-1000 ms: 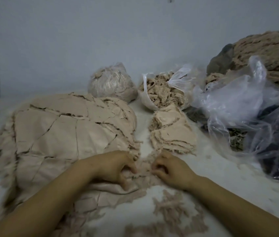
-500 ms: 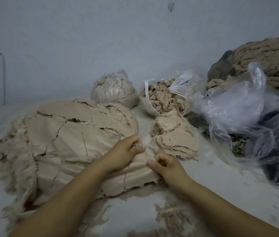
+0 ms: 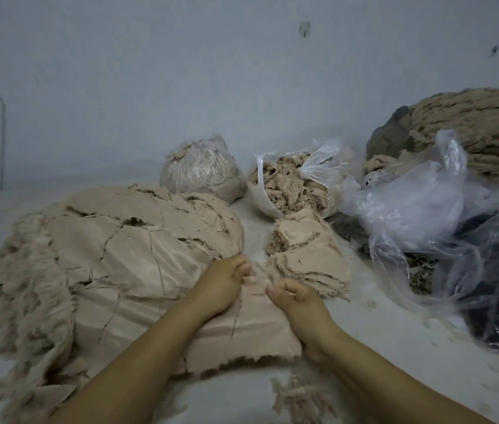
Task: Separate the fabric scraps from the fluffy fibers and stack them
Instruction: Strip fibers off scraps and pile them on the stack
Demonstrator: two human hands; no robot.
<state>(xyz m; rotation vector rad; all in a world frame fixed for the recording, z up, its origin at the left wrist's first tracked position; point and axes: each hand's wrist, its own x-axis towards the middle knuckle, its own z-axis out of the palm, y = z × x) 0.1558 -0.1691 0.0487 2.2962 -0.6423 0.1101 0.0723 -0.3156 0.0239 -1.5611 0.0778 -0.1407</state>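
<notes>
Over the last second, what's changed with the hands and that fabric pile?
Both hands moved away from the near loose fibers, up onto the big fabric mound. The left hand and right hand now sit close together at its right edge, fingers curled on a thin bit of fabric between them. The small scrap stack, the open bag of fibers and the tied bag stayed put.

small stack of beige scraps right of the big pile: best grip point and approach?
Probably the near right corner of the small scrap stack, coming from the near right. There the frayed layered edges overhang the white surface and lie free. The far end butts against the open fiber bag, and both hands work at its left.
</notes>
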